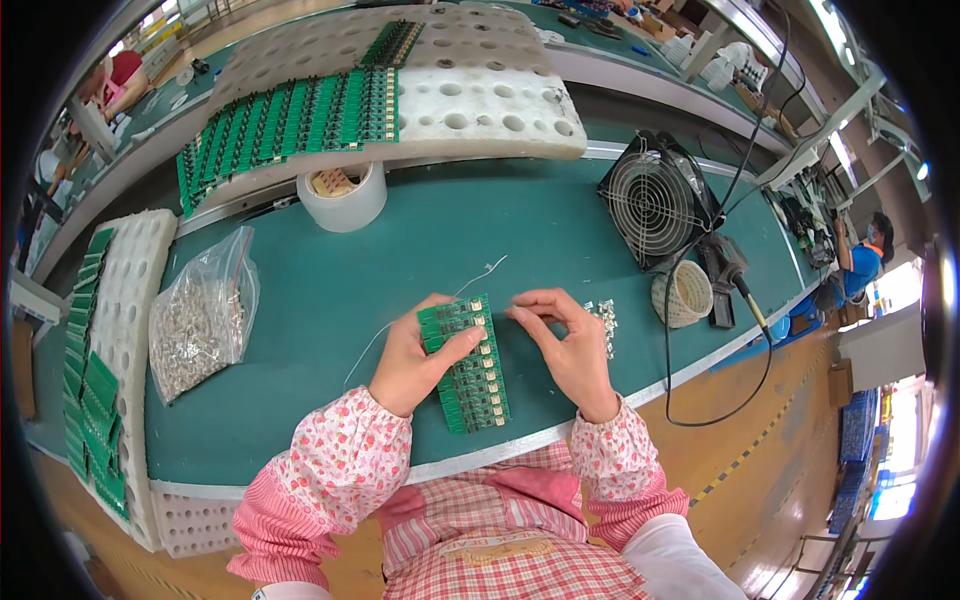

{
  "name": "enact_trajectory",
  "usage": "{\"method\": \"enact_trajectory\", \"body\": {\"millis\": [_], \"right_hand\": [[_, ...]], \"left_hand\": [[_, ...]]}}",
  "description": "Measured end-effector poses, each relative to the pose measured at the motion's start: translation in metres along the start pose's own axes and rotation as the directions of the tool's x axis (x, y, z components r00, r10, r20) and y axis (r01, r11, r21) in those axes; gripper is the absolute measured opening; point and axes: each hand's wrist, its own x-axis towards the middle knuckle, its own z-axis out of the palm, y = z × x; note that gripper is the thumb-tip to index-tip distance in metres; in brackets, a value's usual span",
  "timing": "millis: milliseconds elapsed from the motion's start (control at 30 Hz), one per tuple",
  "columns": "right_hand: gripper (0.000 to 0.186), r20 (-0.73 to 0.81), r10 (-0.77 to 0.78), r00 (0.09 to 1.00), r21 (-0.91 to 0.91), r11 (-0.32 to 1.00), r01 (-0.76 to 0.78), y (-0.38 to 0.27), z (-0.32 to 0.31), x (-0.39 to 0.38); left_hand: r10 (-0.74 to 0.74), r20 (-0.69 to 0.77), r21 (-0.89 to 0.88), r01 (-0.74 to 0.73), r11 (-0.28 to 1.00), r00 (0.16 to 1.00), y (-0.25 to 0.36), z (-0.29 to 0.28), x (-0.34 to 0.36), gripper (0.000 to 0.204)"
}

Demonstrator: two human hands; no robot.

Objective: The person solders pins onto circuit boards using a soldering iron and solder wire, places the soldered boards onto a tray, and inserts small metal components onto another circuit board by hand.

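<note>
A green circuit board panel (472, 390) with a row of small white connectors is held over the bench by my left hand (410, 362), its thumb lying across the panel's face. Just right of the panel is my right hand (572, 352), thumb and forefinger brought together in a pinch. Whatever sits between those fingertips is too small to make out. Beside the right hand lies a small heap of white connectors (607, 326). A thin pale wire (482, 276) runs over the green bench behind the left hand.
Rows of green boards (290, 120) stand on a white foam slab (480, 112) at the back. Left are a bag of small parts (200, 325) and another foam slab (135, 290). A tape roll (345, 205), fan (650, 200), woven cup (683, 295) and soldering iron (752, 308) surround the work.
</note>
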Motion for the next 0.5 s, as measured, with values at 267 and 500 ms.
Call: {"method": "enact_trajectory", "body": {"millis": [267, 500], "right_hand": [[0.016, 0.174, -0.237, 0.956, -0.347, 0.894, 0.284, 0.003, -0.002, 0.004], [0.012, 0.125, 0.043, 0.991, 0.277, 0.958, -0.076, 0.004, 0.0, 0.003]], "left_hand": [[-0.046, 0.012, -0.096, 0.047, 0.994, 0.999, 0.002, -0.006, 0.002, 0.023], [-0.172, 0.028, -0.165, 0.174, 0.971, 0.985, 0.01, -0.005, -0.002, 0.024]]}}
